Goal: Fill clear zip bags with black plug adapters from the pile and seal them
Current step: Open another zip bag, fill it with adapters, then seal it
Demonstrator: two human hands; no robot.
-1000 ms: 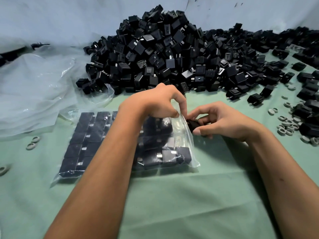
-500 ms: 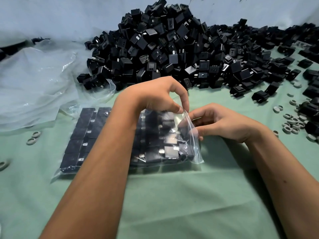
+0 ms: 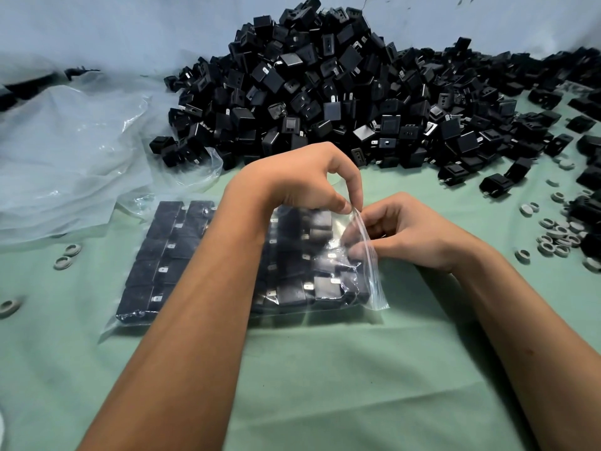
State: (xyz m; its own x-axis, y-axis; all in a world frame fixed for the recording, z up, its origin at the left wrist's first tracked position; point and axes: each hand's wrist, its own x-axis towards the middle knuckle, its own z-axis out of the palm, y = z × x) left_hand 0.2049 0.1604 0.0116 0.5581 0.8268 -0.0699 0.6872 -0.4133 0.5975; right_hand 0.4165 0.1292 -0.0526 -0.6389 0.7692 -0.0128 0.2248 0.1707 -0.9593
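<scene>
While the bag (image 3: 227, 265) lies flat on the green cloth (image 3: 325, 369) in the middle of the head view, its mouth faces right and stands lifted. Rows of adapters (image 3: 294, 289) fill the bag, packed side by side with their metal prongs showing through the clear plastic. At the far corner of the mouth, the left hand (image 3: 305, 180) pinches the upper lip between thumb and forefinger and holds it up off the cloth. Just right of it, the right hand (image 3: 409, 232) reaches into the opening with curled fingers, their tips seen blurred through the plastic; whether they hold an adapter, I cannot tell. Both forearms come in from the near edge, and the left one crosses over the bag's middle. Beyond the hands, the pile (image 3: 325, 92) rises against a pale wall and spreads to the far right. Loose clear plastic (image 3: 71, 151) lies heaped at the far left, touching the pile's left foot. Small grey rings (image 3: 553, 236) lie scattered on the cloth at right, with a few more (image 3: 66, 257) at left.
</scene>
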